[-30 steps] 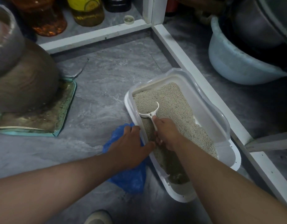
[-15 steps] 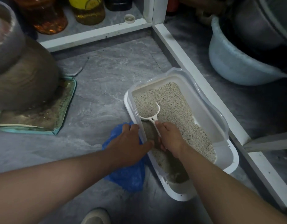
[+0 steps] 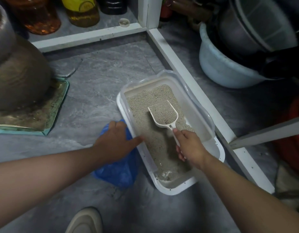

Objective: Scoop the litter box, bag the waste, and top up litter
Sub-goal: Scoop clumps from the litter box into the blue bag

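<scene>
grey stone floor (image 3: 101,84) is carrying the litter box (image 3: 219,153), which is sitting against a white frame (image 3: 192,78). i am noting the risk: the scoop (image 3: 164,113) is riding heaped with litter above the box, so any tilt or a hurried swing toward the blue bag (image 3: 118,172) may be spilling grains onto the floor. the right hand (image 3: 190,145) is closing its grip around the scoop handle. the left hand (image 3: 116,140) is resting fingers loosely curled on the bag, thumb touching the box rim.
</scene>
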Motion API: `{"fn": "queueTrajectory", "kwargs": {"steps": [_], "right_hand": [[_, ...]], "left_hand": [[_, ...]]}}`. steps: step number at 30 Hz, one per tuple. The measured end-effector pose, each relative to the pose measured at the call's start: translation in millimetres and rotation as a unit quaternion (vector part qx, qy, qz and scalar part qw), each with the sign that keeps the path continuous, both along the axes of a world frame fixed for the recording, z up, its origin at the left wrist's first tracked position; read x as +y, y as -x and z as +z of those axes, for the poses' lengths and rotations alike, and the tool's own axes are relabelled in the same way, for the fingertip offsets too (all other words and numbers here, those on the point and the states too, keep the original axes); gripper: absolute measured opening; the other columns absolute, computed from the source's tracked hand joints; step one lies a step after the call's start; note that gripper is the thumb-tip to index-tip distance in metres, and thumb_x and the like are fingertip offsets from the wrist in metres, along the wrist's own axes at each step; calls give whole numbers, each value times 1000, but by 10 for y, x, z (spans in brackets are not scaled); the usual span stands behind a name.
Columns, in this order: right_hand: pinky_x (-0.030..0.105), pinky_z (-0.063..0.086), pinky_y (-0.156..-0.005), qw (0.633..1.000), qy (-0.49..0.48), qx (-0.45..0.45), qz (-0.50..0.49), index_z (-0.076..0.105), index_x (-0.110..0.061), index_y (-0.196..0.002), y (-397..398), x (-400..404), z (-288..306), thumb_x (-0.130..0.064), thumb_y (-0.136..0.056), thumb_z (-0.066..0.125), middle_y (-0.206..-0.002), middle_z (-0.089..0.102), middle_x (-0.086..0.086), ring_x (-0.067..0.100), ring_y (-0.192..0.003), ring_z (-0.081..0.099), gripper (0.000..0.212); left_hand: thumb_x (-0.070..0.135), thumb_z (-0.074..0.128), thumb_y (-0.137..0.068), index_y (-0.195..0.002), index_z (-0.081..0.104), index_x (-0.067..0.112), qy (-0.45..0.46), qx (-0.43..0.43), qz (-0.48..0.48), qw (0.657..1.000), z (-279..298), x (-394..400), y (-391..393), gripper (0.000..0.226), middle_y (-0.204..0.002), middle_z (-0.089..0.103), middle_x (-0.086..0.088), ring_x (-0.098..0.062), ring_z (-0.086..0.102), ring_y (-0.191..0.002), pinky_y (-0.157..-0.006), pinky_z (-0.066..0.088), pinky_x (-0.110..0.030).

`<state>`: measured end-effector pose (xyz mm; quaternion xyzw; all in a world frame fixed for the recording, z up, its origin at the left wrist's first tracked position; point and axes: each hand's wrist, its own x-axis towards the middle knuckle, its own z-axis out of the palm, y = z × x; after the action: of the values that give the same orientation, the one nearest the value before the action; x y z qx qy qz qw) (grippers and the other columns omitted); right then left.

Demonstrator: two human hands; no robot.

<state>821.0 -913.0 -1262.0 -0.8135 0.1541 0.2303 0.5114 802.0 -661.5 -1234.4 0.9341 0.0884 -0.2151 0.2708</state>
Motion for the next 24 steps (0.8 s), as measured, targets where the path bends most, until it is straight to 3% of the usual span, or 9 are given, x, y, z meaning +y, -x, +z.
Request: {"fn": "queueTrajectory", "kwargs": {"steps": [2, 5, 10, 19, 24], "right_hand": [[27, 41, -42, 1000, 12, -2, 15, 53, -5, -84, 57, -96, 53, -47, -102, 49, -51, 57, 8, 22, -39, 50, 46], [28, 42, -44, 999, 21, 4, 24, 54, -3, -85, 157, -154, 61, -48, -101, 49, -52, 57, 11, 23, -41, 51, 48], [29, 44, -46, 999, 33, 12, 17, 57, -5, -84, 230, -153, 72, -49, -102, 48, -52, 59, 9, 22, -42, 53, 47], [28, 42, -42, 999, 40, 11, 4, 57, 5, -94, 335, -194, 165, -46, -102, 49, -55, 59, 11, 24, -42, 52, 52], [28, 42, -42, 999, 29, 26, -11, 56, -1, -91, 346, -202, 185, -48, -102, 48, -56, 59, 10, 23, -42, 53, 49]], "left_hand": [[78, 51, -80, -132, 43, 20, 0, -11, 1, 1000, 29, 9, 27, 79, -132, 42, -3, -24, 49, -123, -104, 43, -45], [57, 55, -91, -134, 42, 18, -4, -14, 1, 1000, 41, 46, 86, 60, -135, 39, -3, -25, 49, -123, -105, 41, -43], [37, 61, -90, -136, 40, 17, -20, -5, 2, 1000, 66, 74, 164, 55, -136, 37, -6, -27, 48, -123, -104, 42, -44], [34, 63, -89, -136, 38, 20, -31, 5, 1, 1000, 134, 44, 244, 56, -134, 35, -2, -25, 52, -115, -99, 46, -41], [33, 64, -90, -138, 37, 20, -37, 0, -7, 999, 126, 73, 261, 57, -136, 35, -2, -23, 52, -113, -97, 45, -39]]}}
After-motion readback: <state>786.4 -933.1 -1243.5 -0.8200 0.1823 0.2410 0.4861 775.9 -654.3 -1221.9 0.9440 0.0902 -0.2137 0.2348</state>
